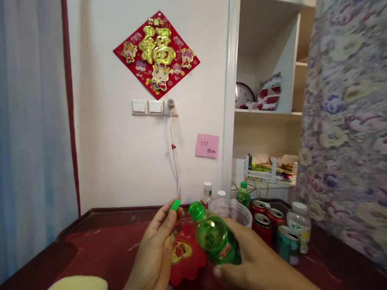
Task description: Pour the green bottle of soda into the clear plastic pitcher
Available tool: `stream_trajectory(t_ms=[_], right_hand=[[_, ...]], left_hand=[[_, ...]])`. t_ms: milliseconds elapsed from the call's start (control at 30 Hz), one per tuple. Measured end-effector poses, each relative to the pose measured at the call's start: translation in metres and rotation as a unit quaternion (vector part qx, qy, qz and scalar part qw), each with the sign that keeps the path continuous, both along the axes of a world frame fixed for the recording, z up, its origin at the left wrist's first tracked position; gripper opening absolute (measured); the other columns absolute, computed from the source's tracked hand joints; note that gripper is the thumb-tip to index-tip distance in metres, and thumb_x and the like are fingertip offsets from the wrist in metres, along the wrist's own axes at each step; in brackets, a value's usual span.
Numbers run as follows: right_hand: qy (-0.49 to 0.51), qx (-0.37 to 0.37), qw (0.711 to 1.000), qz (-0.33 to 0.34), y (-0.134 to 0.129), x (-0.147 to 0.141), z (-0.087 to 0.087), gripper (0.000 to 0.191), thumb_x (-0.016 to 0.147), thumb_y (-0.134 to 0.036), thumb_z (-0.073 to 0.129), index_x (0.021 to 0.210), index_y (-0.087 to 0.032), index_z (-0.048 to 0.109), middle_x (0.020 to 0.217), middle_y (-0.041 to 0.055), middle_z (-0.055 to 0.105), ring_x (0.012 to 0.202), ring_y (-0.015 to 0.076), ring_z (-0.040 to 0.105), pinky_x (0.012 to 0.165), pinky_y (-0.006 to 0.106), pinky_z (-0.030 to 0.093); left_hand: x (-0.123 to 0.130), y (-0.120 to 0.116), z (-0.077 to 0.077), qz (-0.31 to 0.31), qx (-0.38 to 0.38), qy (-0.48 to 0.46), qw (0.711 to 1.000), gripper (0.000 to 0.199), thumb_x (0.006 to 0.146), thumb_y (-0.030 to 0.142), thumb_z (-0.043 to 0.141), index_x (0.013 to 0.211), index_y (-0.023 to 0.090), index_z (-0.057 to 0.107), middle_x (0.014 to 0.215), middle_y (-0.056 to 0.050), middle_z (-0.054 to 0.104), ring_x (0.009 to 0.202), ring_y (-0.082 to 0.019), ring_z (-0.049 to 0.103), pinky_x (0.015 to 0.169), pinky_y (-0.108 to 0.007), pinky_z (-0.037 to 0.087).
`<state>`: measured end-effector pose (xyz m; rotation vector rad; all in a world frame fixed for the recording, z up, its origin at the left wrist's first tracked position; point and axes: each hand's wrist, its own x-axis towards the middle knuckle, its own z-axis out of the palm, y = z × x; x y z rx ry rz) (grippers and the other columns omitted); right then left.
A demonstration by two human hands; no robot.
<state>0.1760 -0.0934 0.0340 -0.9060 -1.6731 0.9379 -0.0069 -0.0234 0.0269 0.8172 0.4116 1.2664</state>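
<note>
My right hand (257,263) grips a green plastic bottle (216,239), tilted with its open neck pointing up and to the left. My left hand (156,254) pinches the bottle's green cap (175,204) between thumb and fingertips, just left of the neck and apart from it. Below both hands lies a red dish (184,257) with a gold pattern on the dark red table (98,245).
A clear plastic container (232,211), several red and green cans (262,225), a white-lidded jar (299,226) and small bottles (242,194) stand at the right back. A yellow cloth (74,289) lies front left. Floral fabric (351,126) hangs on the right; a wall and shelves stand behind.
</note>
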Motion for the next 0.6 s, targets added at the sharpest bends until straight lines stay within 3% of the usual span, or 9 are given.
stream_trajectory(t_ms=[200, 300, 433, 600], right_hand=[[-0.017, 0.003, 1.0, -0.002, 0.017, -0.013, -0.02, 0.063, 0.067, -0.011, 0.071, 0.127, -0.024, 0.058, 0.103, 0.0015, 0.068, 0.09, 0.0224, 0.064, 0.083, 0.034, 0.052], [-0.002, -0.001, 1.0, 0.002, 0.021, -0.015, -0.03, 0.06, 0.068, -0.019, 0.074, 0.126, -0.024, 0.058, 0.102, 0.0032, 0.069, 0.091, 0.0245, 0.065, 0.078, 0.034, 0.052], [-0.002, -0.001, 1.0, -0.026, 0.025, -0.018, -0.044, 0.063, 0.067, -0.032, 0.078, 0.126, -0.023, 0.059, 0.109, 0.006, 0.069, 0.099, 0.028, 0.064, 0.085, 0.038, 0.051], [0.01, 0.004, 0.998, -0.054, 0.029, -0.023, -0.054, 0.072, 0.063, -0.033, 0.081, 0.129, -0.022, 0.058, 0.115, 0.0084, 0.068, 0.105, 0.0299, 0.062, 0.091, 0.04, 0.049]], left_hand=[[0.0, -0.005, 0.003, -0.014, -0.004, 0.021, 1.0, 0.046, 0.079, 0.035, 0.08, 0.121, 0.024, 0.063, 0.104, -0.006, 0.071, 0.094, -0.021, 0.067, 0.08, -0.029, 0.053], [0.0, -0.003, 0.004, -0.025, -0.009, 0.03, 0.999, 0.05, 0.075, 0.035, 0.083, 0.12, 0.022, 0.064, 0.099, -0.006, 0.071, 0.092, -0.022, 0.068, 0.079, -0.031, 0.053], [-0.001, -0.001, 0.003, -0.017, 0.003, 0.04, 0.999, 0.048, 0.07, 0.03, 0.087, 0.112, 0.021, 0.066, 0.095, -0.004, 0.072, 0.089, -0.019, 0.067, 0.079, -0.027, 0.052], [-0.002, -0.001, 0.002, -0.026, 0.018, 0.07, 0.997, 0.041, 0.073, 0.03, 0.084, 0.109, 0.023, 0.066, 0.095, -0.002, 0.071, 0.088, -0.018, 0.066, 0.077, -0.026, 0.053]])
